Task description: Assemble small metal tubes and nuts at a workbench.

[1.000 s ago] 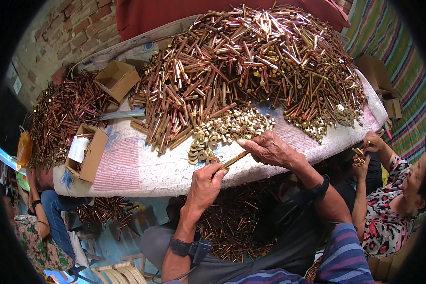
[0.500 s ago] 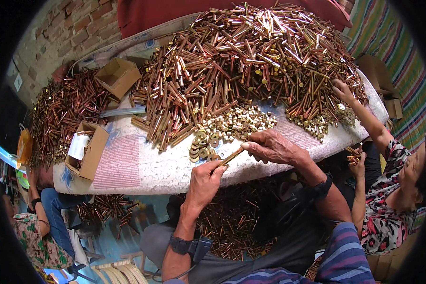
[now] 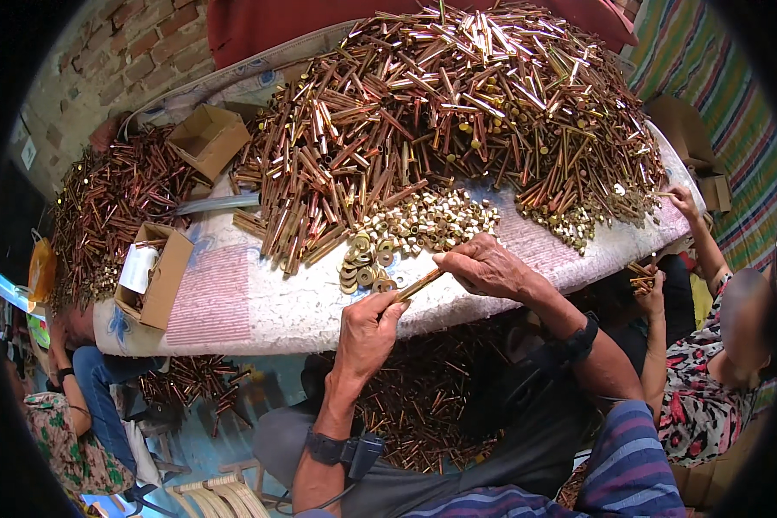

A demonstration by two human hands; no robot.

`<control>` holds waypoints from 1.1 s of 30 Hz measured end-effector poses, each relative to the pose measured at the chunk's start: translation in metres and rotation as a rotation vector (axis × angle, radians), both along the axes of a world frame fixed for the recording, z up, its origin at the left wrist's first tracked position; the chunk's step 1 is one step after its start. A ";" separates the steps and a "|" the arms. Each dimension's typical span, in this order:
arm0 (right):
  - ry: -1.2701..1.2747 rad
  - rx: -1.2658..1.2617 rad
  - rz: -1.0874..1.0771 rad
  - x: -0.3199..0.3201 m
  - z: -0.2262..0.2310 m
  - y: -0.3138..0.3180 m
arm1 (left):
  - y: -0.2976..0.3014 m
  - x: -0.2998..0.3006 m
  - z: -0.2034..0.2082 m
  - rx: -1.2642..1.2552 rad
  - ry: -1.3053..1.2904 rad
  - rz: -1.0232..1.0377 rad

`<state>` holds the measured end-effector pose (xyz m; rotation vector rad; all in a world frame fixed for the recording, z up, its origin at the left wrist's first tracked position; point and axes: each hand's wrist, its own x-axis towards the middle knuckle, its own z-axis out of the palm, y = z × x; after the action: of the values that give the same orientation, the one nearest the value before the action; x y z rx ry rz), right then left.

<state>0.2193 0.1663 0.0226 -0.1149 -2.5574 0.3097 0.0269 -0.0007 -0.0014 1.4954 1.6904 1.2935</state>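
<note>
My left hand (image 3: 365, 338) is closed around a slim copper-coloured metal tube (image 3: 420, 285), which slants up to the right over the near table edge. At the tube's upper end my right hand (image 3: 489, 268) has its fingers curled in and pressed together; what they pinch is hidden. Just beyond lie flat brass-coloured washers (image 3: 364, 268) and a heap of small metal nuts or collars (image 3: 445, 216). A large mound of similar tubes and bolts (image 3: 457, 104) covers the back of the cloth-covered table (image 3: 207, 302).
Two cardboard boxes, one upright (image 3: 209, 142) and one holding a white packet (image 3: 166, 281), stand at the left beside another tube heap (image 3: 116, 194). More tubes (image 3: 423, 406) lie below the table. Co-workers sit at right (image 3: 708, 371) and left (image 3: 69, 432); the right one holds several tubes.
My right fingers have shifted slightly at the tube's upper end, while my left hand keeps its grip. The co-worker at right has drawn a hand back from the mound toward the table's right edge.
</note>
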 end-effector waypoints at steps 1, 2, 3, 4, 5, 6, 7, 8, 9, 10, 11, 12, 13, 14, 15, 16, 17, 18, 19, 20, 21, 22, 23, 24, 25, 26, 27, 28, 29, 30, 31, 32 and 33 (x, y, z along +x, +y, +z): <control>-0.004 0.014 0.011 0.000 0.000 0.000 | 0.000 0.000 -0.001 0.000 0.000 0.000; -0.004 0.014 0.010 0.001 0.001 0.000 | 0.000 0.001 -0.003 0.028 -0.018 0.005; -0.048 -0.057 -0.005 0.000 0.006 -0.003 | -0.001 0.000 -0.005 0.054 -0.036 0.011; -0.092 -0.129 -0.021 -0.001 0.011 -0.005 | -0.001 0.000 -0.005 0.053 -0.035 0.012; -0.092 -0.130 -0.020 0.000 0.018 -0.007 | -0.002 -0.002 -0.004 -0.033 -0.092 0.002; -0.224 -0.632 -0.173 0.000 0.036 -0.012 | -0.003 -0.003 -0.003 -0.116 -0.148 -0.009; -0.353 -1.136 -0.326 0.000 0.046 -0.014 | -0.003 -0.004 -0.003 -0.116 -0.148 -0.008; -0.206 -1.182 -0.267 0.000 0.038 -0.012 | -0.003 -0.006 -0.005 -0.130 -0.170 -0.016; -0.165 -1.168 -0.257 0.003 0.037 -0.008 | -0.001 -0.006 -0.005 -0.143 -0.193 -0.026; -0.123 -1.153 -0.246 0.005 0.037 -0.006 | -0.001 -0.005 -0.003 -0.142 -0.192 -0.027; -0.122 -1.152 -0.247 0.005 0.037 -0.006 | -0.002 -0.004 0.000 -0.172 -0.232 -0.031; -0.082 -1.151 -0.244 0.005 0.039 -0.007 | -0.002 -0.003 0.002 -0.203 -0.271 -0.037; -0.041 -1.149 -0.241 0.005 0.041 -0.009 | -0.002 -0.003 0.003 -0.202 -0.272 -0.039; -0.039 -1.148 -0.244 0.005 0.041 -0.010 | -0.002 -0.003 0.003 -0.199 -0.300 -0.045; -0.068 -1.107 -0.231 0.004 0.043 -0.012 | -0.002 -0.003 0.004 -0.197 -0.327 -0.045; -0.097 -1.065 -0.218 0.001 0.046 -0.014 | -0.002 -0.003 0.003 -0.198 -0.326 -0.043; -0.131 -1.011 -0.228 0.001 0.051 -0.017 | -0.002 -0.003 0.002 -0.186 -0.330 -0.036; -0.130 -1.011 -0.229 0.000 0.051 -0.017 | -0.001 -0.003 0.002 -0.172 -0.335 -0.031; -0.139 -0.965 -0.235 0.000 0.051 -0.018 | -0.001 -0.003 0.002 -0.172 -0.334 -0.032; -0.149 -0.919 -0.240 0.000 0.050 -0.018 | -0.001 -0.004 0.002 -0.181 -0.320 -0.034; -0.154 -0.933 -0.246 0.000 0.049 -0.018 | -0.001 -0.004 0.001 -0.191 -0.308 -0.037; -0.154 -0.934 -0.246 0.000 0.048 -0.017 | -0.001 -0.004 0.002 -0.191 -0.308 -0.037; -0.145 -0.929 -0.230 0.000 0.047 -0.017 | -0.002 -0.005 0.003 -0.217 -0.312 -0.046; -0.136 -0.921 -0.217 0.001 0.047 -0.017 | -0.001 -0.004 0.004 -0.241 -0.317 -0.057; -0.136 -0.919 -0.220 0.002 0.047 -0.018 | 0.000 -0.003 0.005 -0.239 -0.318 -0.060; -0.129 -0.907 -0.234 0.002 0.047 -0.019 | 0.000 -0.001 0.005 -0.232 -0.335 -0.057; -0.121 -0.897 -0.243 0.001 0.046 -0.020 | 0.000 -0.001 0.006 -0.226 -0.349 -0.050; -0.121 -0.897 -0.241 0.000 0.046 -0.021 | -0.001 -0.002 0.006 -0.226 -0.348 -0.049; -0.106 -0.881 -0.229 -0.002 0.047 -0.023 | -0.002 -0.002 0.005 -0.217 -0.343 -0.032; -0.092 -0.865 -0.218 -0.003 0.047 -0.024 | -0.002 -0.002 0.005 -0.207 -0.339 -0.017; -0.092 -0.864 -0.218 -0.004 0.047 -0.025 | -0.003 -0.002 0.004 -0.207 -0.339 -0.017; -0.104 -0.855 -0.224 -0.005 0.047 -0.025 | -0.003 -0.002 0.003 -0.197 -0.319 -0.009; -0.116 -0.846 -0.231 -0.005 0.047 -0.025 | -0.003 -0.003 0.002 -0.188 -0.299 -0.001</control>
<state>0.2139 0.1411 0.0697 -0.7442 -2.3134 1.2936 0.0241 -0.0036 0.0004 1.1327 1.5659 1.2487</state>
